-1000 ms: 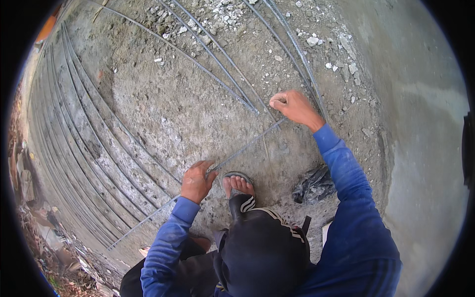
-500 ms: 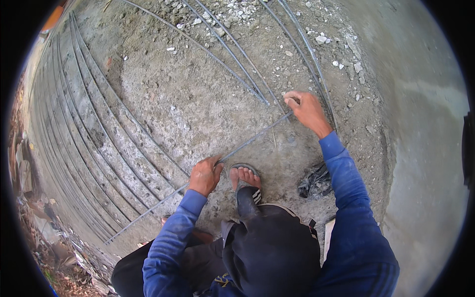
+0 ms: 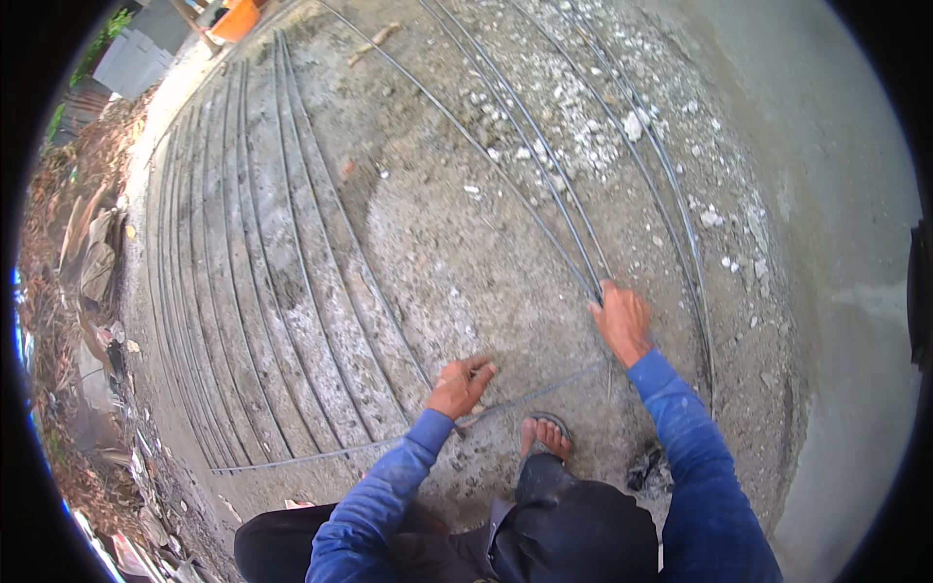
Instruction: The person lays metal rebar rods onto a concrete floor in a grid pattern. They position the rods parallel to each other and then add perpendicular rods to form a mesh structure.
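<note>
A long thin steel rod (image 3: 326, 454) lies crosswise on the ground before me, against the near ends of several lengthwise rods (image 3: 303, 228) at the left. My left hand (image 3: 461, 388) hovers just above this cross rod, fingers stretched to the right and nothing visible in them. Farther right, my right hand (image 3: 622, 319) is closed around the near end of a steel rod (image 3: 552, 155), one of a few converging there. Its fingers partly hide the rod ends. The cross rod's right end lies below that hand, apart from it.
More rods (image 3: 671, 175) run along the right, beside white rubble (image 3: 583, 136). A smooth concrete surface (image 3: 836, 340) borders the right side. My sandalled foot (image 3: 544, 436) stands near the cross rod, with a crumpled black plastic piece (image 3: 649, 470) nearby. Dry leaves and debris (image 3: 92, 282) line the left.
The view has shifted forward. My left hand has come off the cross rod. My right hand has moved from beside the cross rod's end to the near ends of the lengthwise rods.
</note>
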Available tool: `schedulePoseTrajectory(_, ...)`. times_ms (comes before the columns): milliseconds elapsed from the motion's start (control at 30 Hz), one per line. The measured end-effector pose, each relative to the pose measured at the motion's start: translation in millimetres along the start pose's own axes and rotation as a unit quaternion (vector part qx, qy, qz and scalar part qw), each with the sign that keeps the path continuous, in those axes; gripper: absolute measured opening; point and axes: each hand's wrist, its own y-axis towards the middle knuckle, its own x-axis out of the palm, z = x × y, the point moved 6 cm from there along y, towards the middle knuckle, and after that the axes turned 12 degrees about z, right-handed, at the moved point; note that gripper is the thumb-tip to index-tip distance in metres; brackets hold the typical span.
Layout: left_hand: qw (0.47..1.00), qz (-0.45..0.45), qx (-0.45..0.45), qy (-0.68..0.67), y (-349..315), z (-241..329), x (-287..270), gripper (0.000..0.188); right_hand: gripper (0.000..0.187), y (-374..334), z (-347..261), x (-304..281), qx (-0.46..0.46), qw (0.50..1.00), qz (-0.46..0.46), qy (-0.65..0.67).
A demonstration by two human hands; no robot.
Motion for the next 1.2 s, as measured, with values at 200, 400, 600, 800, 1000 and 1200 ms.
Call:
schedulePoseTrajectory(200, 0.993, -0.045, -0.015, -0.109, 10, -9, 40, 0.05, 0.025, -1, -12, -15, 0.018, 0.999, 0.031, 0.0)
schedulePoseTrajectory(400, 0.906, -0.107, -0.165, -0.375, 38, 40, 68, 0.068, 0.029, -8, -31, -32, 0.057, 0.997, 0.013, 0.058)
schedulePoseTrajectory(600, 0.82, 0.008, -0.205, -0.535, 105, 55, 78, 0.086, 0.039, -30, -69, -18, 0.012, 0.982, -0.077, 0.174)
schedulePoseTrajectory(800, 0.861, -0.019, -0.213, -0.461, 86, 40, 5, 0.044, 0.032, -48, -79, 13, 0.036, 0.926, -0.204, 0.316)
schedulePoseTrajectory(1000, 0.917, -0.022, -0.219, -0.332, 62, -29, -51, 0.042, 0.038, -40, -75, 14, 0.006, 0.997, -0.056, 0.049)
schedulePoseTrajectory(1200, 0.937, 0.03, -0.214, -0.275, 47, -63, -53, 0.042, 0.044, -58, -168, 3, -0.03, 0.973, -0.077, 0.216)
